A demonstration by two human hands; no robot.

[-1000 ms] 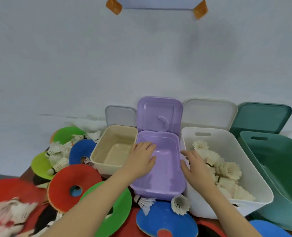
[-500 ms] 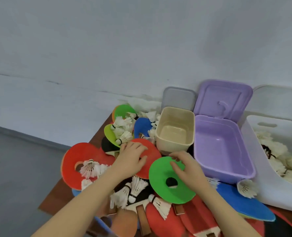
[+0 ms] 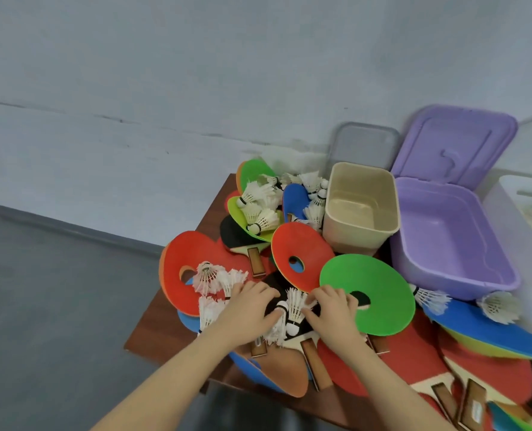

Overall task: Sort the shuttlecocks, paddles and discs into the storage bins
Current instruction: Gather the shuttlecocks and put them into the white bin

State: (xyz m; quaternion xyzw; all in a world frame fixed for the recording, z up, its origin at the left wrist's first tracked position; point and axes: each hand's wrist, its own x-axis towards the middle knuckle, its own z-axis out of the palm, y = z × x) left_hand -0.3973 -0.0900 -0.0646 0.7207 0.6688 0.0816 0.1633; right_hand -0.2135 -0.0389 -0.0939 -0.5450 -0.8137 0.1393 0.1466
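Note:
Both of my hands are down in a heap of shuttlecocks, paddles and discs at the table's near left. My left hand (image 3: 249,309) curls over white shuttlecocks (image 3: 208,309) lying on a black paddle. My right hand (image 3: 333,312) pinches the feathers of one shuttlecock (image 3: 294,306) that stands between the two hands. Just beyond my fingers lie a red disc (image 3: 299,256) and a green disc (image 3: 380,293). Behind them are an empty beige bin (image 3: 348,231), an empty purple bin (image 3: 414,269) and a white bin (image 3: 513,213) at the right edge.
More shuttlecocks (image 3: 261,209) are piled on green and blue discs at the far left. A large red disc (image 3: 190,253) overhangs the table's left edge (image 3: 146,325). Paddles with wooden handles (image 3: 316,365) lie near me. Bin lids lean on the wall. Grey floor lies left.
My view swung left from the bins to the pile. Both hands left the purple bin, crossed the red and green discs and came down close together on the shuttlecocks near me.

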